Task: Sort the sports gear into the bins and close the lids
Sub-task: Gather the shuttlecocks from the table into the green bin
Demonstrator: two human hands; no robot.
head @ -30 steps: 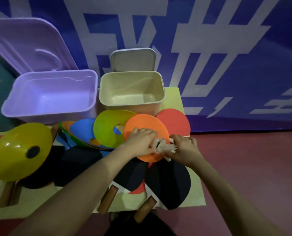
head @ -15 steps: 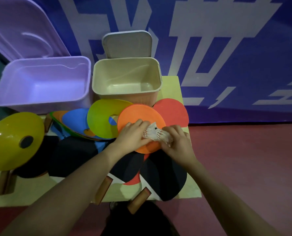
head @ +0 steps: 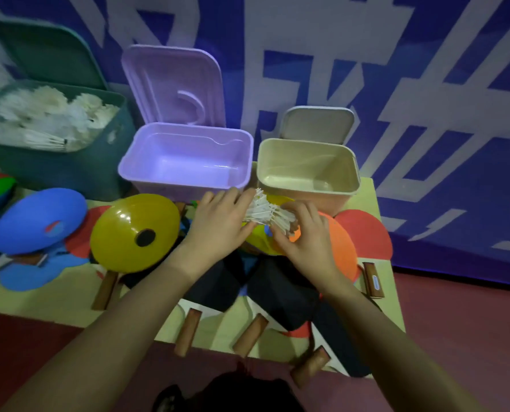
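Observation:
Both hands hold a bunch of white shuttlecocks [head: 267, 212] just in front of the bins. My left hand [head: 222, 226] grips its left end and my right hand [head: 302, 233] pinches its right end. Behind them stand a purple bin [head: 188, 157] and a beige bin [head: 307, 168], both with nothing inside and lids up. A dark green bin [head: 54, 162] at far left holds several white shuttlecocks, lid raised. Coloured disc cones lie around the hands: yellow [head: 134, 233], orange [head: 340, 248], red [head: 366, 233], blue [head: 39, 221]. Black table-tennis paddles [head: 280, 289] lie below my wrists.
The pale yellow table [head: 39, 298] ends at a front edge near my forearms, with paddle handles [head: 188, 331] sticking over it. Red floor lies to the right and below. A blue and white banner wall stands right behind the bins.
The view has swung left, bringing the green bin into sight. My hands carried the shuttlecock bunch up and back, from over the orange cone toward the gap between the purple and beige bins.

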